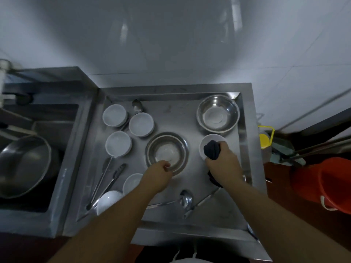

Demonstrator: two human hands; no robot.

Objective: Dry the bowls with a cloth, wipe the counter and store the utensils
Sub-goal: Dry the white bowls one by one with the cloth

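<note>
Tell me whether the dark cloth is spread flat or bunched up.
Bunched up. The right hand grips the dark cloth as a wad and presses it into the small white bowl.

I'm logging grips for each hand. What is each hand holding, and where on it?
Right hand grips the bunched dark cloth, pressed into a white bowl. Left hand pinches the steel bowl by its near rim.

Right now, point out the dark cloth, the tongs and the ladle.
dark cloth [211, 149], head view, on its bunched top.
tongs [106, 185], head view, midway along the arms.
ladle [186, 199], head view, on its cup.
</note>
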